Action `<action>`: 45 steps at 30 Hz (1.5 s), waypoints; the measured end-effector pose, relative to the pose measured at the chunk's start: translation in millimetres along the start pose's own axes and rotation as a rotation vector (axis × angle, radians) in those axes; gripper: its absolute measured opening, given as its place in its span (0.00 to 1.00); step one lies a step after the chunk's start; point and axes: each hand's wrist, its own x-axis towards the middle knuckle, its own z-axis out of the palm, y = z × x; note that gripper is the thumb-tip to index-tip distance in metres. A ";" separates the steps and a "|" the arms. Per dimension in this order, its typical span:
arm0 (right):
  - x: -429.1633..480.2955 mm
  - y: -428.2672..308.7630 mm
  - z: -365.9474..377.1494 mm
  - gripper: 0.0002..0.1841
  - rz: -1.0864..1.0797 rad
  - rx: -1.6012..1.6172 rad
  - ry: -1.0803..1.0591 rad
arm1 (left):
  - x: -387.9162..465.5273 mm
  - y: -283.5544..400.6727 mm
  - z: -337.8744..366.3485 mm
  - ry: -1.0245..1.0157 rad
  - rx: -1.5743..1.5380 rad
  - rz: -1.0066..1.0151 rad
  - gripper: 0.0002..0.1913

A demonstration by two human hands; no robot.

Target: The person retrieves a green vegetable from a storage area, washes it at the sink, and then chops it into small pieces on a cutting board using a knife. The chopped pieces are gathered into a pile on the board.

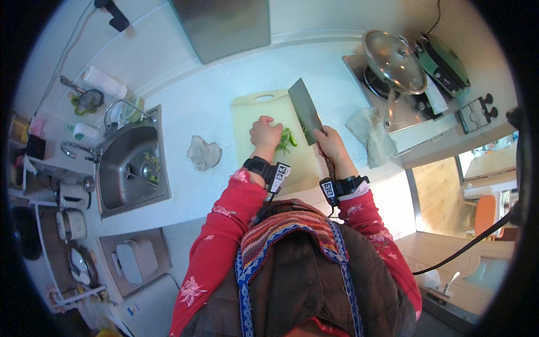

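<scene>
My right hand [330, 145] grips the handle of a broad-bladed cleaver [306, 110], its blade raised at the right side of a pale cutting board [248, 118]. Bits of green stick to the blade near its edge. On the board, my left hand [266, 134] rests with curled fingers beside a small pile of cut green pepper [285, 139]. A curved, larger piece of green pepper [292, 138] lies at the right of the pile. Whether my left fingers hold a piece is hidden.
Left of the board are a crumpled cloth [204, 153] and a steel sink [126, 168] with scraps. To the right, a grey cloth [370, 135] lies by the gas stove [406, 113], which bears a lidded pan [393, 61]. A green appliance [444, 67] stands behind.
</scene>
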 end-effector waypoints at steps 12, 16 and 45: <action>-13.7 -1.6 -20.0 0.10 0.157 0.319 -0.001 | -23.1 0.4 18.6 -0.086 0.524 0.589 0.14; -16.3 9.9 -3.5 0.11 0.017 0.032 0.032 | -23.8 -17.4 4.3 -0.108 0.434 0.661 0.09; -24.9 -18.8 26.0 0.13 0.036 -0.177 -0.021 | -10.6 -67.6 14.4 0.056 -0.200 0.665 0.26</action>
